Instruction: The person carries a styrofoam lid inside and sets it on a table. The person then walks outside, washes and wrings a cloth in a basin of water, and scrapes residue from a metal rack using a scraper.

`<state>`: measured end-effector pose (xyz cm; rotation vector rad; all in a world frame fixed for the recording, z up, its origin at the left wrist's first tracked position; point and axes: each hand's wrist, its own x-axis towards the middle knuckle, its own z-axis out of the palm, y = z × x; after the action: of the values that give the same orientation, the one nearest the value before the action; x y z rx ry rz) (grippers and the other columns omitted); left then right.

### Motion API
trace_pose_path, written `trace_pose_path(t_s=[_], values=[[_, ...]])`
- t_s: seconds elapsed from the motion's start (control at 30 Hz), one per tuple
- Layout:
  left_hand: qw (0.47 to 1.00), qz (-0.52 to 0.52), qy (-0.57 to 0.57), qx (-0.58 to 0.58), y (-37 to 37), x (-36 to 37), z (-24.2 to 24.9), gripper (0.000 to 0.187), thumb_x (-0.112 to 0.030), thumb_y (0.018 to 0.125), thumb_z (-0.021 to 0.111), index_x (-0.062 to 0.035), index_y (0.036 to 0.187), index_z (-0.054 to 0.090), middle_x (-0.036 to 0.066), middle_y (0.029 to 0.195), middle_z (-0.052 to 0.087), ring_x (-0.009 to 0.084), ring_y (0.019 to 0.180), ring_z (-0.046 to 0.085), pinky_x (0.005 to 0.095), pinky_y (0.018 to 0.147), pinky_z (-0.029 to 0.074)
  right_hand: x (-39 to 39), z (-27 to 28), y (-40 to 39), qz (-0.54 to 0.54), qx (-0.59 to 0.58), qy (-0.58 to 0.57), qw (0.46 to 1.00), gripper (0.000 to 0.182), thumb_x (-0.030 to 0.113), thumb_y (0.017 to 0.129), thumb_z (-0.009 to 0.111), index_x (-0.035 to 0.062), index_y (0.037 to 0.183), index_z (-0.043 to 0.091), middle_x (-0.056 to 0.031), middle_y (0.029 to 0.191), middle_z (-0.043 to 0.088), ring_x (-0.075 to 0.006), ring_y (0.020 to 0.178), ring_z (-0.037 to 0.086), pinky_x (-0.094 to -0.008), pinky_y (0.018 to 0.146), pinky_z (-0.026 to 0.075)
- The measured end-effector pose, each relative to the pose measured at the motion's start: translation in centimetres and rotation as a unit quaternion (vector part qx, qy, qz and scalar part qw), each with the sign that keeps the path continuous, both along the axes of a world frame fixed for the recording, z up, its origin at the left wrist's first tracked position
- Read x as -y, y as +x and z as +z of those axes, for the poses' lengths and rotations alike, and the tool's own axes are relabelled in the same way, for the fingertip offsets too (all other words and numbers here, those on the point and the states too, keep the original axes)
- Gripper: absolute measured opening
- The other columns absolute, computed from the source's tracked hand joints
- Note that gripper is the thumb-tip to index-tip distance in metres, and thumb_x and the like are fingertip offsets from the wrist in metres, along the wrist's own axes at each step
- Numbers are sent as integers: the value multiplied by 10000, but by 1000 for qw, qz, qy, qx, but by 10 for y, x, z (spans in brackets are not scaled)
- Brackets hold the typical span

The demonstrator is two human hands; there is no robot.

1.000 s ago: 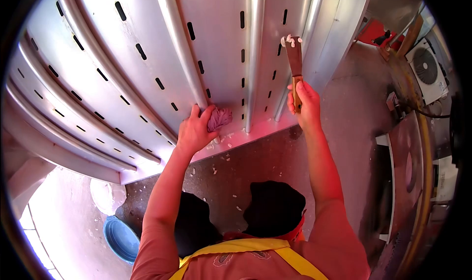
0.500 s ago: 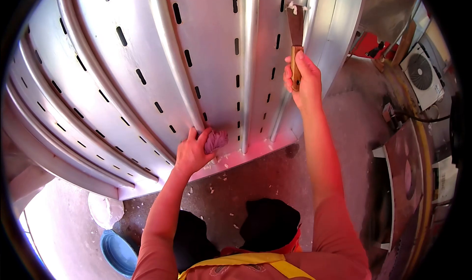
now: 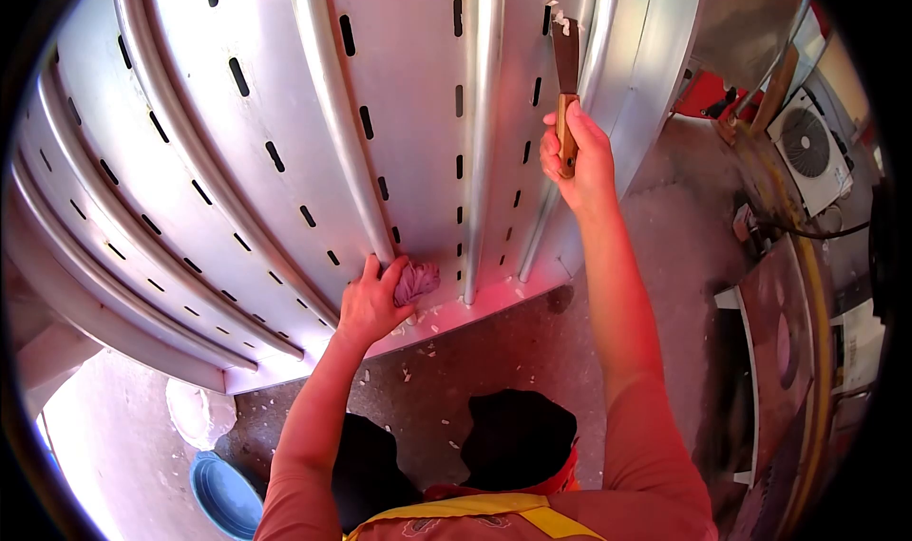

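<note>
My right hand [image 3: 581,156] is closed round the wooden handle of a putty knife [image 3: 565,61], with its blade pointing up the panel. White scrapings cling to the blade's tip, close to a slot and a raised tube. Lower down, my left hand [image 3: 372,303] rests at the bottom of another tube, its fingers closed on a crumpled purple rag [image 3: 416,283]. Both hands are in front of a large curved metal panel [image 3: 418,94] with long raised tubes and rows of dark slots.
White flakes lie along the panel's bottom lip [image 3: 446,315] and on the concrete floor [image 3: 427,375]. At lower left stand a blue basin [image 3: 226,493] and a white bucket [image 3: 201,414]. A fan unit [image 3: 809,147] and a metal sheet [image 3: 774,313] are on the right.
The putty knife and my right hand have shifted slightly down and left. My left hand stays at the tube's bottom with the rag. The view has moved a little.
</note>
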<state>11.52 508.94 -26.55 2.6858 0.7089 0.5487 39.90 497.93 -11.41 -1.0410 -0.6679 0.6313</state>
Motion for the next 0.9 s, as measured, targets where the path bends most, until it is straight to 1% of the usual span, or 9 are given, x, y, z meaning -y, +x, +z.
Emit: trace_pose_path(t_s=[0.1, 0.23, 0.33, 0.5, 0.57, 0.7, 0.73, 0.83, 0.9], values=[[1000, 2, 4, -1, 0, 0, -1, 660, -285, 611, 775, -171, 1218, 543, 146, 1047, 494, 329, 768, 629, 425, 664, 534, -8, 16, 2, 17, -11, 2, 1000, 389, 405, 971, 452, 24, 951, 529, -31, 617, 475, -115, 447, 408, -252, 406, 299], [1000, 6, -9, -12, 0, 0, 2, 673, -279, 611, 774, -177, 1232, 534, 154, 1065, 493, 337, 778, 629, 428, 680, 535, -7, 27, 16, 70, -25, 143, 987, 373, 391, 968, 469, 26, 924, 535, -43, 602, 487, -131, 453, 430, -268, 409, 310], [1000, 6, 0, -9, 0, 0, 2, 681, -273, 611, 772, -178, 1240, 530, 155, 1063, 493, 339, 782, 629, 431, 687, 535, 4, 10, 3, 47, 2, 105, 993, 371, 385, 978, 444, 30, 931, 545, -43, 598, 482, -132, 454, 436, -272, 405, 318], [1000, -4, -6, 4, 1, -3, 0, 671, -261, 614, 770, -172, 1235, 531, 145, 1049, 495, 337, 792, 624, 435, 682, 530, 51, -95, -22, -19, 78, 29, 996, 261, 266, 971, 486, 17, 995, 561, -54, 660, 545, -115, 504, 475, -249, 464, 363], [1000, 3, -15, -13, 1, 0, 1, 654, -257, 625, 768, -166, 1227, 529, 142, 1031, 494, 334, 788, 619, 428, 671, 527, 86, -158, -43, -100, 149, -115, 977, 186, 193, 934, 557, 22, 1002, 584, -4, 682, 559, -68, 568, 486, -217, 516, 379], [1000, 6, -11, -12, 1, -1, -5, 641, -268, 636, 761, -179, 1226, 529, 129, 997, 490, 317, 784, 619, 420, 666, 525, 156, -314, -67, -99, 282, -345, 890, 204, 222, 902, 591, 53, 1015, 585, -100, 707, 597, -227, 626, 581, -320, 590, 446], [1000, 10, -13, -18, 1, 0, -5, 638, -271, 639, 759, -179, 1226, 529, 128, 995, 490, 316, 785, 619, 420, 667, 525, 166, -325, -77, -96, 323, -396, 854, 205, 226, 895, 597, 59, 1013, 583, -129, 723, 604, -274, 647, 598, -345, 607, 457], [999, 16, -10, -26, 3, -1, -5, 629, -280, 647, 751, -180, 1227, 530, 124, 989, 490, 314, 788, 617, 420, 669, 525, 173, -337, -83, -124, 344, -408, 836, 210, 227, 880, 600, 69, 1015, 570, -200, 809, 601, -398, 748, 592, -427, 650, 462], [999, 18, -14, -30, 3, 0, -4, 625, -285, 652, 746, -179, 1229, 529, 123, 986, 489, 314, 791, 615, 420, 671, 525, 168, -345, -78, -111, 430, -454, 773, 206, 217, 878, 599, 68, 1018, 572, -198, 836, 601, -400, 763, 585, -430, 645, 460]])
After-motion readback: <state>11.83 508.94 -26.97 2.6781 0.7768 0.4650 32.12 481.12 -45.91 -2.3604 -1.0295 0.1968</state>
